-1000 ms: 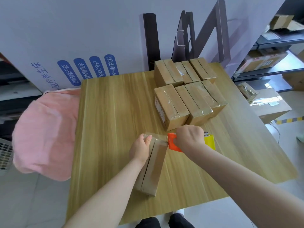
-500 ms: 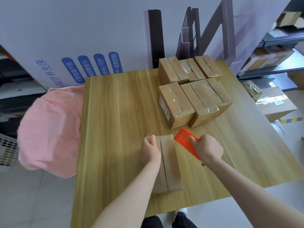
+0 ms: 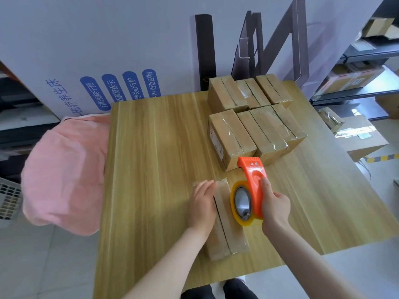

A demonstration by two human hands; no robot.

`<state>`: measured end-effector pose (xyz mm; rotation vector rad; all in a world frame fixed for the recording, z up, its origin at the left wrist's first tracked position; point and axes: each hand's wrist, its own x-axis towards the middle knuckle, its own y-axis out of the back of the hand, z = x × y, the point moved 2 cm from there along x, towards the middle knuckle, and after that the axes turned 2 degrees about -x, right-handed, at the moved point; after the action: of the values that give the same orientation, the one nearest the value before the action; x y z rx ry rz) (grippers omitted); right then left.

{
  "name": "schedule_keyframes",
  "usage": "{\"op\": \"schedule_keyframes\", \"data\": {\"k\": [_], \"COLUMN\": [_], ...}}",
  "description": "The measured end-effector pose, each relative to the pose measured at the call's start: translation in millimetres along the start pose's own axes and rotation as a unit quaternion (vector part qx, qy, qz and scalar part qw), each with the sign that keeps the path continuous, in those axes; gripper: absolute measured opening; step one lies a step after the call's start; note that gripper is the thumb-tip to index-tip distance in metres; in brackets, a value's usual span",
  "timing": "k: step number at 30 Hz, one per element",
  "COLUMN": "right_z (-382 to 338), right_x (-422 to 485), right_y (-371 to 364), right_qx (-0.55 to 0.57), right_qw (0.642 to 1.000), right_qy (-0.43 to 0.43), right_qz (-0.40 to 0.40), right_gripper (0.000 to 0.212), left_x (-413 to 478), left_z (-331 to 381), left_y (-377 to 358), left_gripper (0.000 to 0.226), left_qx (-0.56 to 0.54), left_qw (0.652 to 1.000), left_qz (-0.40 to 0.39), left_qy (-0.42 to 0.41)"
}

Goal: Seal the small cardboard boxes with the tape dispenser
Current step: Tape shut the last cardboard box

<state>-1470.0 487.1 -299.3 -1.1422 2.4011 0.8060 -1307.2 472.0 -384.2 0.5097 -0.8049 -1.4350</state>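
Lengthwise near-to-far, box [image 3: 232, 234] under flat left hand [image 3: 201, 206], right hand [image 3: 275, 203] gripping tape dispenser [image 3: 252, 184], pointing away

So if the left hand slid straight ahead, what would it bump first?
Probably the nearest taped box; the left hand points there, though depth is unclear.

Bright even daylight, soft shadows; wide-angle edge bending, slight motion blur
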Motion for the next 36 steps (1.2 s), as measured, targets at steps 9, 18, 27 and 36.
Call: {"op": "schedule_keyframes", "data": {"k": [9, 18, 27, 36], "right_z": [3, 5, 9, 6], "right_x": [5, 2, -4, -9], "right_y": [-4, -7, -5, -12], "right_qx": [-0.008, -0.006, 0.04, 0.021], "right_qw": [0.999, 0.999, 0.999, 0.999], "right_qy": [0.033, 0.036, 0.023, 0.026], "right_qz": [0.001, -0.004, -0.008, -0.007], "right_gripper": [0.055, 0.057, 0.054, 0.064], "left_x": [38, 68, 15, 26], "left_z": [24, 28, -5, -11], "left_y": [-3, -14, 31, 28], "left_gripper": [0.051, 0.031, 0.04, 0.033], "left_qx": [0.167, 0.201, -0.02, -0.007], "left_qw": [0.969, 0.903, 0.984, 0.955], "left_qz": [-0.181, -0.376, 0.019, -0.119], "left_qy": [0.018, 0.042, 0.176, 0.272]}}
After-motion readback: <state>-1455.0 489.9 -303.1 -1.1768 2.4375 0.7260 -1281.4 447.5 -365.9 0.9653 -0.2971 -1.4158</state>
